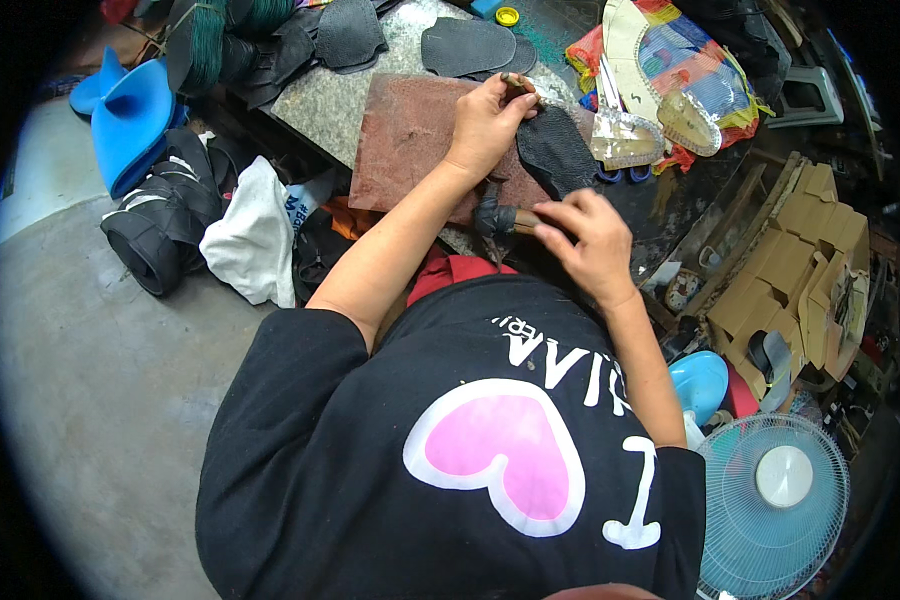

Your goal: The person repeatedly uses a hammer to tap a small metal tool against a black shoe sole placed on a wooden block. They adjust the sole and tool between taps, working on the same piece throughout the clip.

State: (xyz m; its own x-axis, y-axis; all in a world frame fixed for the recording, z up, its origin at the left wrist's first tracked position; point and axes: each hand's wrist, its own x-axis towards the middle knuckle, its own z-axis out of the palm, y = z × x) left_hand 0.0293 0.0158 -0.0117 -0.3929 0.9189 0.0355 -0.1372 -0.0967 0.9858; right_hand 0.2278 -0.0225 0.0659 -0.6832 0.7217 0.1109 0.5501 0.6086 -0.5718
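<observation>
My left hand [490, 125] is closed in a pinch over the far edge of a reddish-brown board [400, 135]. Its thumb and fingers meet at the upper end of a black textured leather piece [555, 152], partly covering that end. Nearer to me, my right hand [592, 240] has its thumb and fingers about the wooden handle of a hammer [494, 212]. The hammer's dark head points left, at the board's near edge. The right fingertips are slightly blurred.
More black leather pieces [467, 47] lie on the stone slab [315, 105]. Clear shoe forms [625, 140] sit at the right beside a colourful bag [682, 60]. Green thread spools [205, 45] stand far left. Cardboard [790, 270] and a fan [770, 510] are at my right.
</observation>
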